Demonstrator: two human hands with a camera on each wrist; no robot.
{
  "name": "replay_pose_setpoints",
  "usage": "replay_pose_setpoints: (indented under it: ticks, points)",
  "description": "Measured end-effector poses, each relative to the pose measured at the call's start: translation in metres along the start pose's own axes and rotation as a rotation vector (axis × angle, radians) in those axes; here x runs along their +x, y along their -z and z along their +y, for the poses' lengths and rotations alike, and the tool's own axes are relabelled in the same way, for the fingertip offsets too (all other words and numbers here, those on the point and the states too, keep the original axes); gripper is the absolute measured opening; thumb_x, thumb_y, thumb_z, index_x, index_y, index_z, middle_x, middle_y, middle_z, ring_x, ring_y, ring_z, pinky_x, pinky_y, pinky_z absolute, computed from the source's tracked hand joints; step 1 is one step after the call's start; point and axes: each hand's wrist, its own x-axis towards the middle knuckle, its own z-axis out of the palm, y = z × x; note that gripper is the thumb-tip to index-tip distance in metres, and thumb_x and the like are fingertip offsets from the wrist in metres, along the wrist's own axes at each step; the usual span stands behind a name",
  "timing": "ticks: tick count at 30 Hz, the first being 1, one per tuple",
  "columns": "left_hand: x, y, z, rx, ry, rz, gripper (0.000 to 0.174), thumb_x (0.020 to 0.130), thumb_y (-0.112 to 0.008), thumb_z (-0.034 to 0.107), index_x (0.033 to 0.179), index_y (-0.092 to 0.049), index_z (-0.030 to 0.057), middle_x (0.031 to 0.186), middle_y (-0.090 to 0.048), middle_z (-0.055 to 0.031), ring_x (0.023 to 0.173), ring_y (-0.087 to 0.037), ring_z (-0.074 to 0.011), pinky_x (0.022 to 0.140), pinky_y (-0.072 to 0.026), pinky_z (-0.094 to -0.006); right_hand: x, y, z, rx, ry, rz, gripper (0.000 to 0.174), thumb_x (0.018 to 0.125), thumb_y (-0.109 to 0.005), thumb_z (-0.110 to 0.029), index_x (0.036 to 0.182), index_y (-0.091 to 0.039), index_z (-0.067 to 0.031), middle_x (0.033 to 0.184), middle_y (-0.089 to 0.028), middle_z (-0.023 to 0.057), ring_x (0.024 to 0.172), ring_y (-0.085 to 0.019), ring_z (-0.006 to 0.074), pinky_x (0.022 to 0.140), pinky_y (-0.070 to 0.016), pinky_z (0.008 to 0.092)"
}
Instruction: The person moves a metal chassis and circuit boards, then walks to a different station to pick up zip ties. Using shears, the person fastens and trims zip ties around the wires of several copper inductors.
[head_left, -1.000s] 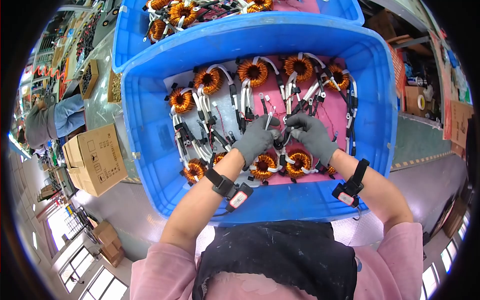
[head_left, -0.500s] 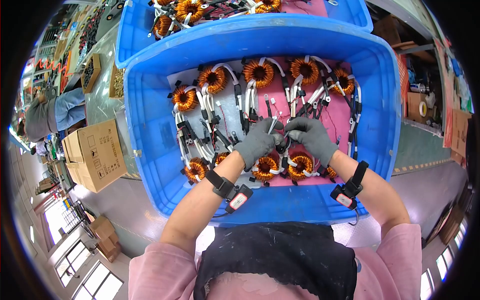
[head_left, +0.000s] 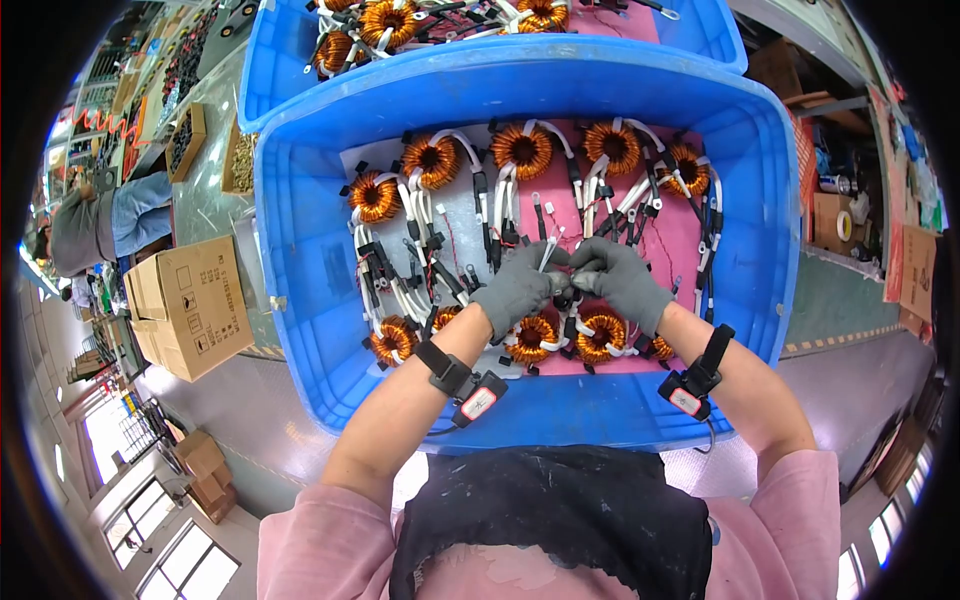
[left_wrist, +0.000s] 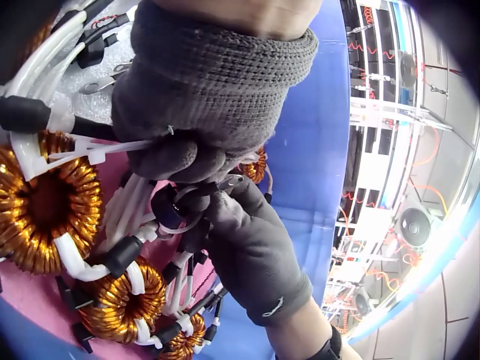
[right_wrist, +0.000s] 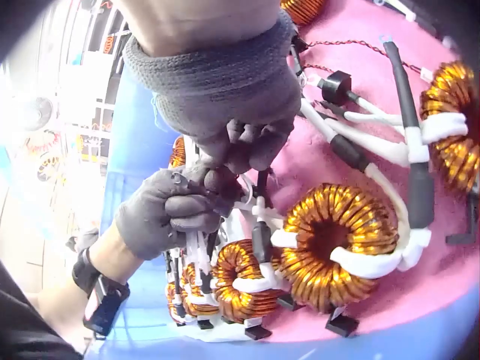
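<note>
Both hands wear grey gloves and meet low over the middle of a blue bin (head_left: 520, 405) of copper-wound ring coils (head_left: 523, 150). My left hand (head_left: 517, 287) grips white cable ties (left_wrist: 112, 150), whose ends stick out past its fingers. Close beside it, my right hand (head_left: 625, 280) has its fingers curled and pinches at a black-sleeved cable end; its fingertips hide much of this. Between the hands in the left wrist view are a black ring (left_wrist: 166, 206), a thin white loop (left_wrist: 184, 226) and a metal lug (left_wrist: 232, 181). White leads run down from there toward the near coils (head_left: 602, 333).
Coils line the bin's far and near sides on pink sheet (head_left: 682, 228) and pale foam, their leads crowding the middle. A second blue bin (head_left: 690, 45) of coils adjoins the far wall. A cardboard box (head_left: 195, 305) stands at left; a person (head_left: 95, 225) is beyond it.
The right hand has drawn in against the left, and its fingers have closed over the dark cable that showed between them earlier. The left hand keeps its hold. The view has shifted slightly.
</note>
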Motion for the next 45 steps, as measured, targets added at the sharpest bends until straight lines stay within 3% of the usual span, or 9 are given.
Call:
replay_pose_setpoints:
  ticks: [4, 6, 10, 15, 22, 26, 31, 38, 45]
  points:
    - [0.006, 0.009, -0.001, -0.033, 0.103, -0.115, 0.02, 0.084, -0.061, 0.013, 0.1, -0.061, 0.0016, 0.073, -0.06, -0.0045, 0.047, -0.04, -0.0065, 0.043, -0.0332, -0.0216, -0.004, -0.002, -0.03, -0.76, 0.03, -0.008, 0.012, 0.078, -0.064, -0.006, 0.089, -0.061, -0.0062, 0.084, -0.063, 0.0031, 0.078, -0.06, 0.0204, 0.073, -0.0486, 0.0327]
    - [0.009, 0.009, 0.008, 0.285, 0.152, -0.099, 0.021, 0.08, -0.067, 0.02, 0.089, -0.064, 0.0013, 0.067, -0.057, -0.0043, 0.048, -0.042, -0.0092, 0.044, -0.0369, -0.0241, -0.004, 0.004, -0.039, -1.308, 0.686, -0.062, 0.013, 0.073, -0.064, -0.011, 0.086, -0.061, -0.0105, 0.091, -0.061, 0.0032, 0.086, -0.058, 0.0244, 0.077, -0.0475, 0.0346]
    - [0.015, 0.003, 0.015, 0.689, 0.091, -0.123, 0.027, 0.074, -0.071, 0.026, 0.089, -0.067, 0.0034, 0.069, -0.061, -0.0072, 0.055, -0.054, -0.0157, 0.055, -0.0461, -0.0291, -0.01, 0.009, -0.062, -1.387, 0.883, -0.306, 0.016, 0.069, -0.063, -0.011, 0.085, -0.061, -0.0122, 0.092, -0.058, 0.0031, 0.092, -0.056, 0.0228, 0.08, -0.0461, 0.0344]
    - [0.022, -0.002, 0.007, 0.869, -0.009, -0.031, 0.026, 0.071, -0.068, 0.023, 0.093, -0.07, 0.0095, 0.091, -0.069, -0.0112, 0.085, -0.064, -0.0263, 0.081, -0.0479, -0.0347, -0.019, 0.03, -0.063, -1.267, 0.732, -0.004, 0.016, 0.07, -0.064, -0.007, 0.085, -0.058, -0.0077, 0.088, -0.056, 0.0072, 0.082, -0.056, 0.0246, 0.071, -0.0462, 0.036]
    - [-0.017, -0.017, 0.051, 0.985, -0.304, 0.147, 0.027, 0.081, -0.059, 0.024, 0.101, -0.066, 0.0086, 0.09, -0.066, -0.0152, 0.089, -0.062, -0.0319, 0.081, -0.0469, -0.0395, -0.033, 0.022, -0.085, -1.029, 0.599, 0.073, 0.019, 0.073, -0.068, -0.012, 0.088, -0.059, -0.008, 0.085, -0.057, 0.0092, 0.074, -0.057, 0.0268, 0.064, -0.0455, 0.0383]
    - [-0.008, -0.041, 0.063, 0.957, -0.252, 0.057, 0.034, 0.089, -0.049, 0.032, 0.104, -0.061, 0.0038, 0.095, -0.063, -0.0199, 0.093, -0.059, -0.0361, 0.082, -0.0458, -0.0435, -0.071, 0.048, -0.097, -1.411, 0.651, 0.219, 0.01, 0.078, -0.065, -0.022, 0.085, -0.063, -0.0138, 0.081, -0.059, 0.0052, 0.079, -0.06, 0.0248, 0.068, -0.0478, 0.038]
    - [0.028, -0.08, 0.032, 0.912, -0.233, 0.146, 0.032, 0.09, -0.047, 0.027, 0.105, -0.056, 0.0001, 0.1, -0.062, -0.0228, 0.095, -0.059, -0.0389, 0.084, -0.0461, -0.0438, -0.142, 0.08, -0.086, -1.414, 0.151, 0.582, 0.009, 0.082, -0.061, -0.017, 0.087, -0.065, -0.0108, 0.08, -0.059, 0.0091, 0.078, -0.06, 0.0307, 0.069, -0.0468, 0.0403]
    - [0.052, -0.128, 0.026, 1.21, -0.095, 0.279, 0.027, 0.087, -0.044, 0.014, 0.11, -0.055, 0.0026, 0.105, -0.063, -0.0193, 0.091, -0.065, -0.0317, 0.069, -0.0537, -0.0431, -0.167, 0.067, -0.043, -0.791, 0.037, 0.493, 0.015, 0.085, -0.055, -0.014, 0.094, -0.065, -0.0081, 0.08, -0.065, 0.0153, 0.075, -0.062, 0.0332, 0.067, -0.0485, 0.0389]
    - [0.055, -0.108, 0.038, 1.445, -0.199, 0.103, 0.028, 0.081, -0.055, 0.009, 0.108, -0.058, 0.0044, 0.102, -0.065, -0.0161, 0.094, -0.065, -0.0296, 0.07, -0.0532, -0.0418, -0.155, 0.059, -0.032, -0.92, -0.077, 0.376, 0.025, 0.084, -0.056, -0.017, 0.107, -0.062, -0.0108, 0.095, -0.065, 0.0155, 0.089, -0.062, 0.032, 0.076, -0.0488, 0.0403]
